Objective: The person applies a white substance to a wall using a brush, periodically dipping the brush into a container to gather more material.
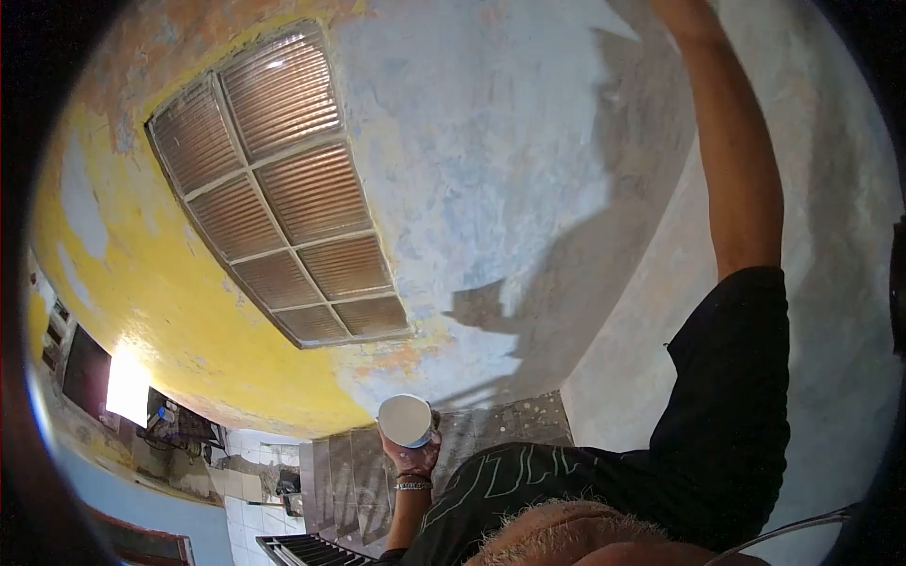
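My left hand (412,458) is wrapped around a round white tub (406,421), held upright at waist height near the wall. The tub's opening faces up toward me, showing a pale inside, and a bit of blue shows on its outer side. A beaded bracelet circles that wrist. My right arm (744,170) is stretched up along the wall at the right, with the hand beyond the top edge. Close by is the wall (472,170), patchy pale blue and white, where my shadow falls.
A ribbed-glass window (283,189) with pale bars is set in the wall, bordered by peeling yellow paint (189,311). Brown stairs (354,476) run below, beside a black railing (311,550). A bright light (127,387) shines at the far left. Another wall (642,358) meets at the right.
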Motion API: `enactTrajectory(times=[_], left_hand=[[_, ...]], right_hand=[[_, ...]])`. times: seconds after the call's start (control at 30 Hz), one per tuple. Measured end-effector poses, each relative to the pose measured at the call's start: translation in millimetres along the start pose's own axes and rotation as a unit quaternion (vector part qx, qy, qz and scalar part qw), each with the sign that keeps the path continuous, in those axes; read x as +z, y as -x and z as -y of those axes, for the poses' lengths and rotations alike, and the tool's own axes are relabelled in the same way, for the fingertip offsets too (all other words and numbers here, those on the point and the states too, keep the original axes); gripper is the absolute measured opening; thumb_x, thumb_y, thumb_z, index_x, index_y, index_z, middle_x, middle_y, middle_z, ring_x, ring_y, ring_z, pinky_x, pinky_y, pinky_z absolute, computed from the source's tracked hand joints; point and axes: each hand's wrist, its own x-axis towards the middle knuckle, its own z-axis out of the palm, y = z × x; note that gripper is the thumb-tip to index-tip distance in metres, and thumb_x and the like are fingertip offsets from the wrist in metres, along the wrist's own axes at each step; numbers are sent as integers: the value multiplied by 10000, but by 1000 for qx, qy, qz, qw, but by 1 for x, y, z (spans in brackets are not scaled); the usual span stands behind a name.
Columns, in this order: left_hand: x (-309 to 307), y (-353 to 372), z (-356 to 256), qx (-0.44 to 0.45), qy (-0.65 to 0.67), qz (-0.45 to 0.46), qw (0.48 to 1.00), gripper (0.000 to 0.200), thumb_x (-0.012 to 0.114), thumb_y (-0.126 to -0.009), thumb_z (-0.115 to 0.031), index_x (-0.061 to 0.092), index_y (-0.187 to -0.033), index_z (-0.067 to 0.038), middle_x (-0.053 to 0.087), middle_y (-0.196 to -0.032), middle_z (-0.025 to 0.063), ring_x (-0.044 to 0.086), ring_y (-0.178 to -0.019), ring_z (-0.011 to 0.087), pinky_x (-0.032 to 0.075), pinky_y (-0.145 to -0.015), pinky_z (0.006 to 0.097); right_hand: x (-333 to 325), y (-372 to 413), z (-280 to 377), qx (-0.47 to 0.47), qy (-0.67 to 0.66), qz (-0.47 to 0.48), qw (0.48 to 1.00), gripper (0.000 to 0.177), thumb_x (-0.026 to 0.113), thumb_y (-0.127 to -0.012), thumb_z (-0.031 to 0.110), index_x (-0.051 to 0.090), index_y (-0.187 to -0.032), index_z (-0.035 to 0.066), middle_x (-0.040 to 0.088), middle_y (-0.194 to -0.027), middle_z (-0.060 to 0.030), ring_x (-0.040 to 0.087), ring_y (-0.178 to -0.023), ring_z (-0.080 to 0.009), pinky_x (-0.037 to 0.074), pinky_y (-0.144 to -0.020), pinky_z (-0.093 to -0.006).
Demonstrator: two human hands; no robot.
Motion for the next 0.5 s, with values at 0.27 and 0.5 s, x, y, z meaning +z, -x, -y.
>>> enactTrajectory(times=[0.27,0.5], left_hand=[[-44,-25,-24,-51,31,102,993,625,344,-827,-550,432,-1241,-90,504,-1198,191,527,-1038,345,525,-741,402],[-4,-30,-9,-11,-78,-8,997,684,261,-848,-645,477,-1195,-96,593,-1048,110,619,-851,259,475,-460,291]], right_hand=[[-8,175,71,-67,-154,241,956,301,502,-805,61,588,-1091,96,603,-986,-102,595,-806,-290,488,-692,-374],[-29,393,132,418,-662,436,444,440,481,-883,231,418,-1271,34,599,-921,-97,404,-428,-47,300,-353,-183]])
